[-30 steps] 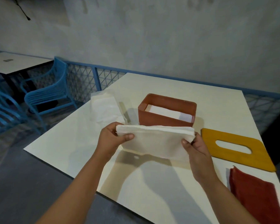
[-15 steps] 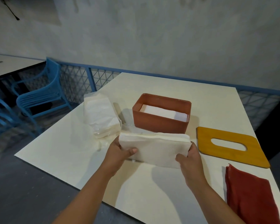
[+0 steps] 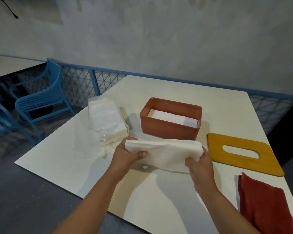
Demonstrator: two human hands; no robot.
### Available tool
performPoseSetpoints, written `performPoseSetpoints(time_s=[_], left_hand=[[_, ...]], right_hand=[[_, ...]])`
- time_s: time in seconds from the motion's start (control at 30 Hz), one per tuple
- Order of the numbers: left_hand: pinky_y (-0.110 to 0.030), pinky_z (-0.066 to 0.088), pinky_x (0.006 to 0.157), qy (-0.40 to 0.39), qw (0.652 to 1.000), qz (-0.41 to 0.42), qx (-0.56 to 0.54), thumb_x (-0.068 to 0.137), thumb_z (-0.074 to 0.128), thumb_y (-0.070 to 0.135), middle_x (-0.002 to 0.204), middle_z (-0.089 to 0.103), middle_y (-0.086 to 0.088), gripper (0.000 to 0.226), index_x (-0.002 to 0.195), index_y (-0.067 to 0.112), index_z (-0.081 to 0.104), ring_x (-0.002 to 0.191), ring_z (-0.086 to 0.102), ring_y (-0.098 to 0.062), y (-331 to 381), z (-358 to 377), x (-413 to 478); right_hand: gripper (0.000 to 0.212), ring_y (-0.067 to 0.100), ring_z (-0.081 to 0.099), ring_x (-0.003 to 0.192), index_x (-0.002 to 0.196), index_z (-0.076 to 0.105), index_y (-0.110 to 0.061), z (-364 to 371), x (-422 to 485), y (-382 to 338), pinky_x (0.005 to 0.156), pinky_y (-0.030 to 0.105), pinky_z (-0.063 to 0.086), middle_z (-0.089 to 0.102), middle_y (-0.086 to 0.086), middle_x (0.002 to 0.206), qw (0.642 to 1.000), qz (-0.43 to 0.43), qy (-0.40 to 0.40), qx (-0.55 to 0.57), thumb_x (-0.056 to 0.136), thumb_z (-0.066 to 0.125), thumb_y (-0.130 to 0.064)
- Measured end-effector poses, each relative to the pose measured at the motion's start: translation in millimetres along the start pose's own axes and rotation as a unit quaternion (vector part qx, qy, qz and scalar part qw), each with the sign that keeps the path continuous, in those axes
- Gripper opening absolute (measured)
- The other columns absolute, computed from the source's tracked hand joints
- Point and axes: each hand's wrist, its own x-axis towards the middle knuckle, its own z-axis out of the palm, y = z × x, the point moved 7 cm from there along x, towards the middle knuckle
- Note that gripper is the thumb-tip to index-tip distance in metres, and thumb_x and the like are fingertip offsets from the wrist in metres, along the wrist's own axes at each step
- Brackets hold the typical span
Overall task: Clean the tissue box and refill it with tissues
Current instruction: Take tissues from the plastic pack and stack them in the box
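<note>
Behind the tissue stack (image 3: 166,154), most fingers of the left hand (image 3: 127,155) and right hand (image 3: 200,165) are hidden. The red cloth (image 3: 264,208), near right, is cut off by the bottom edge.

Brown box (image 3: 167,130) upright, no lid on, with flat white tissues (image 3: 172,116) inside, below the rim. At 6 o'clock of it, just beside, a thick white stack (image 3: 164,152) of tissues, long side across, gripped at its short ends by left hand (image 3: 127,154) and right hand (image 3: 198,164). At 9 o'clock, an opened clear pack (image 3: 107,122) with more tissues. At 4 o'clock, a yellow lid (image 3: 267,159) lying flat, slot visible. At 5 o'clock, further away, a folded red cloth (image 3: 264,205).
</note>
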Motion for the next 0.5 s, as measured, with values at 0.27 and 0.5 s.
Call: performPoseSetpoints(time_s=[0.27,0.5], left_hand=[[-0.031,0.057,0.062,-0.008,0.999,-0.048,-0.006,0.051,0.081,-0.002,0.093,0.070,-0.004,0.055,0.100,0.013,0.060,0.088,0.066,-0.019,-14.1,-1.3,2.5],[-0.019,0.054,0.064,-0.010,1.000,-0.021,0.014,0.053,0.080,-0.002,0.084,0.073,0.005,0.048,0.095,0.012,0.062,0.080,0.069,-0.009,-1.9,0.2,5.3]], right_hand=[[0.058,0.024,0.060,0.100,0.119,0.053,-0.017,-0.4,7.6,11.3,0.076,0.032,0.054,0.063,0.005,0.105,0.999,0.024,-0.007,-0.028,0.073,0.056,0.017],[0.058,0.014,0.057,0.094,0.115,0.050,-0.025,-0.8,10.4,-2.7,0.070,0.022,0.051,0.060,-0.004,0.100,1.000,0.005,-0.009,-0.029,0.074,0.057,0.016]])
